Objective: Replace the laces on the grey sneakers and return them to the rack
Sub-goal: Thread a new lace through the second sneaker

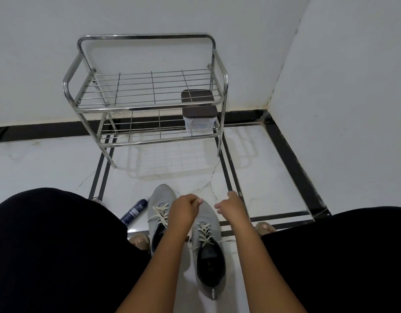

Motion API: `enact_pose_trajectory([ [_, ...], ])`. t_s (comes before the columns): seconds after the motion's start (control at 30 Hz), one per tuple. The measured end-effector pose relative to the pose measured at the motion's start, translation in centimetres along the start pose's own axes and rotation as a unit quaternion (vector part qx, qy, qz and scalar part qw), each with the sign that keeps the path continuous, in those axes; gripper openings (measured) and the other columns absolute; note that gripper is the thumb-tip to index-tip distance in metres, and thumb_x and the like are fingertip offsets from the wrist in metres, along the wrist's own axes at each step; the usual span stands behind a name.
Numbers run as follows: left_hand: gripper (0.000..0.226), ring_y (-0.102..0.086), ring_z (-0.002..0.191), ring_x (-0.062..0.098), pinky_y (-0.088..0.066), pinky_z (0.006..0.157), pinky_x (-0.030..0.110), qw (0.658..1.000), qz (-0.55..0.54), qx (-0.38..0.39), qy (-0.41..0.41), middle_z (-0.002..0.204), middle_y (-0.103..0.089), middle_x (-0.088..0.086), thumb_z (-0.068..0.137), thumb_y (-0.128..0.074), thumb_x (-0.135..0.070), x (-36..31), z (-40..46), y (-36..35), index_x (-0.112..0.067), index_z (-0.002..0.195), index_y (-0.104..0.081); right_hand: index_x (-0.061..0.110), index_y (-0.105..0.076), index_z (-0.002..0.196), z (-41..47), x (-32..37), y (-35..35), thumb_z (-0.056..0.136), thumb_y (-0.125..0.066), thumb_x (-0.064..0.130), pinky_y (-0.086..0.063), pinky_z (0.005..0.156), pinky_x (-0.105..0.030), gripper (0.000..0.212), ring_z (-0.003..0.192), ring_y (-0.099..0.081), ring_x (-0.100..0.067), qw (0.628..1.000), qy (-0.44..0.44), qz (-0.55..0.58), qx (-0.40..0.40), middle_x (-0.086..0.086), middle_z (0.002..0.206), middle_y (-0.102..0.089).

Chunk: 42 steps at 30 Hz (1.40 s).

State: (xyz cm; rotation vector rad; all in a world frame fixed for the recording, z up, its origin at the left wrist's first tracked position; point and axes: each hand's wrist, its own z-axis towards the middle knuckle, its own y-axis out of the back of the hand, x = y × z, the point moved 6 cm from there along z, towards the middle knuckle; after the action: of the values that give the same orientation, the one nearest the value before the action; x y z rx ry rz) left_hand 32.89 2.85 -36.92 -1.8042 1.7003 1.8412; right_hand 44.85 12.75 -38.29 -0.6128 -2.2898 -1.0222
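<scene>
On the floor between our knees lay the 2 grey sneakers (186,231), cream laces (161,214) in — soft, light shoes, best gripped at the heel collar — our left hand (183,208) pinched shut apparently on a lace, right hand (231,205) loosely curled, empty.

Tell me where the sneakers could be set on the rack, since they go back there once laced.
The top shelf is bare from rail to rail. The lower shelf is free on its left and middle; a dark-lidded clear box fills its right end. Bare floor lies between rack and sneakers.
</scene>
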Motion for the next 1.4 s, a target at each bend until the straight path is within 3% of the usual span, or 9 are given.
enact_pose_trajectory([
  [0.2,0.009,-0.065,0.073,0.008,-0.044,0.064,0.014,0.984,-0.155,-0.033,-0.078,0.074,-0.071,-0.004,0.083,-0.072,-0.025,-5.8,-1.2,4.3,-0.018,0.087,-0.068,-0.002,-0.061,0.092,-4.3,6.7,4.6,0.091,-0.053,0.004,-0.051,0.087,-0.043,0.01,0.098,-0.066,-0.034,0.984,0.136,0.111,-0.023,-0.021,0.105,-0.068],
  [0.3,0.01,-0.068,0.076,0.008,-0.049,0.068,0.017,0.974,-0.205,-0.047,-0.087,0.076,-0.073,-0.002,0.082,-0.074,-0.023,-7.0,-2.1,5.4,-0.016,0.083,-0.066,0.012,-0.071,0.089,-6.4,8.2,6.1,0.086,-0.067,0.011,-0.051,0.08,-0.028,0.005,0.087,-0.066,-0.016,0.971,0.184,0.156,0.0,-0.002,0.091,-0.072],
  [0.5,0.01,-0.067,0.078,0.001,-0.051,0.076,0.018,0.966,-0.228,-0.039,-0.116,0.08,-0.073,-0.008,0.084,-0.072,-0.015,-7.9,-3.0,5.8,-0.024,0.084,-0.074,0.019,-0.075,0.092,-8.2,9.6,8.4,0.083,-0.073,0.018,-0.051,0.08,-0.023,0.009,0.086,-0.067,-0.006,0.963,0.245,0.107,-0.03,0.005,0.087,-0.073],
  [0.63,0.02,-0.068,0.082,0.0,-0.051,0.079,0.016,0.96,-0.247,-0.044,-0.122,0.083,-0.074,-0.006,0.083,-0.073,-0.015,-8.0,-3.4,5.7,-0.02,0.102,-0.072,0.019,-0.073,0.093,-8.8,9.9,8.7,0.084,-0.073,0.019,-0.049,0.071,-0.017,0.01,0.081,-0.064,-0.005,0.96,0.272,0.062,-0.04,0.005,0.083,-0.07],
  [0.77,0.039,-0.066,0.078,-0.007,-0.043,0.073,0.001,0.961,-0.231,-0.058,-0.14,0.078,-0.073,-0.009,0.084,-0.072,-0.017,-8.3,-3.9,5.8,-0.024,0.12,-0.059,0.021,-0.072,0.101,-8.9,10.1,8.3,0.085,-0.071,0.017,-0.047,0.073,-0.016,0.016,0.079,-0.063,-0.003,0.956,0.287,0.054,-0.019,0.008,0.078,-0.067],
  [0.93,0.047,-0.063,0.078,-0.013,-0.039,0.075,-0.002,0.961,-0.199,-0.069,-0.176,0.074,-0.071,-0.015,0.085,-0.071,-0.014,-8.6,-4.2,6.0,-0.024,0.129,-0.055,0.022,-0.075,0.092,-9.1,10.3,8.4,0.087,-0.07,0.017,-0.046,0.069,-0.013,0.009,0.083,-0.064,0.001,0.952,0.301,0.048,-0.01,0.013,0.083,-0.07],
  [1.1,0.032,-0.067,0.081,-0.007,-0.046,0.077,0.003,0.963,-0.216,-0.029,-0.158,0.083,-0.074,-0.007,0.084,-0.072,-0.015,-8.1,-3.6,5.8,-0.022,0.114,-0.063,0.018,-0.074,0.091,-9.0,10.2,8.3,0.088,-0.067,0.015,-0.05,0.075,-0.018,0.008,0.084,-0.065,-0.007,0.952,0.302,0.041,-0.012,0.005,0.083,-0.071],
  [1.27,0.009,-0.07,0.087,0.008,-0.053,0.087,0.027,0.96,-0.247,0.021,-0.13,0.086,-0.075,-0.004,0.083,-0.073,-0.015,-7.1,-3.2,4.8,-0.024,0.082,-0.075,0.018,-0.074,0.089,-8.9,10.2,8.3,0.087,-0.068,0.014,-0.049,0.074,-0.018,0.008,0.079,-0.063,-0.003,0.951,0.303,0.055,-0.007,0.01,0.078,-0.069],
  [1.4,0.003,-0.068,0.078,-0.001,-0.049,0.075,0.016,0.952,-0.281,0.015,-0.117,0.082,-0.075,-0.006,0.083,-0.074,-0.018,-6.9,-3.3,4.2,-0.018,0.084,-0.076,0.016,-0.075,0.093,-8.8,10.1,8.3,0.086,-0.07,0.013,-0.052,0.079,-0.021,0.009,0.083,-0.065,-0.005,0.951,0.3,0.072,-0.002,0.006,0.085,-0.072],
])
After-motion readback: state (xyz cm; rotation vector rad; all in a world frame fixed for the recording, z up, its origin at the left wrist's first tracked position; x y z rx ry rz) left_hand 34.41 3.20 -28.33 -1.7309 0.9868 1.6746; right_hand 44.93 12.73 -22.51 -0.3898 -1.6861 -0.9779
